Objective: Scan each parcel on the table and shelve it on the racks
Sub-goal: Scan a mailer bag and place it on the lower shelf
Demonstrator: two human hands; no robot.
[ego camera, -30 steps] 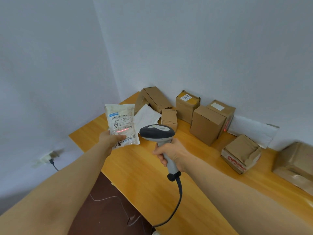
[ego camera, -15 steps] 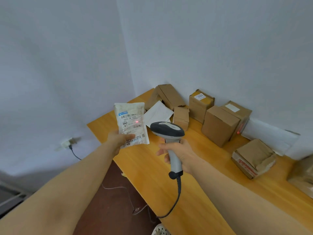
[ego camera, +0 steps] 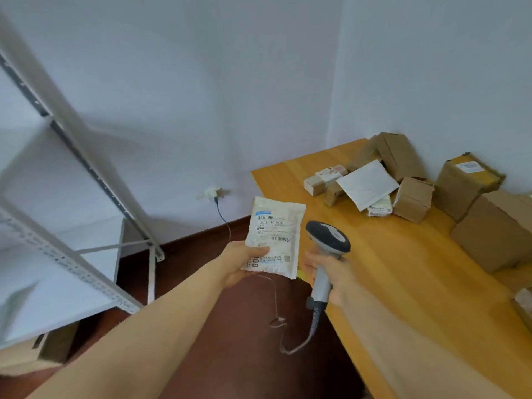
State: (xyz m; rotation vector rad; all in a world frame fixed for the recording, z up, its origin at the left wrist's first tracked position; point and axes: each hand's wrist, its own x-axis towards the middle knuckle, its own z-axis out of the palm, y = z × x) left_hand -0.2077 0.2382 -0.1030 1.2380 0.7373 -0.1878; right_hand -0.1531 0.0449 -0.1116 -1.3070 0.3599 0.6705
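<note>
The cardboard boxes [ego camera: 486, 226] on the table [ego camera: 403, 283] were closed, their contents hidden, and a white envelope [ego camera: 367, 184] lay among them. The left hand [ego camera: 244, 263] held a white mailer pouch [ego camera: 275, 236] over the floor just left of the table, thumb pinching its lower corner against the fingers behind. Its long axis stood nearly upright, label facing the camera. The right hand [ego camera: 331, 272] had its fingers wrapped round the barcode scanner [ego camera: 328, 240] handle beside the pouch. A metal rack [ego camera: 86, 168] stood to the left.

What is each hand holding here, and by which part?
Left hand pinches the white parcel by its lower left corner; right hand grips the scanner by its handle.
</note>
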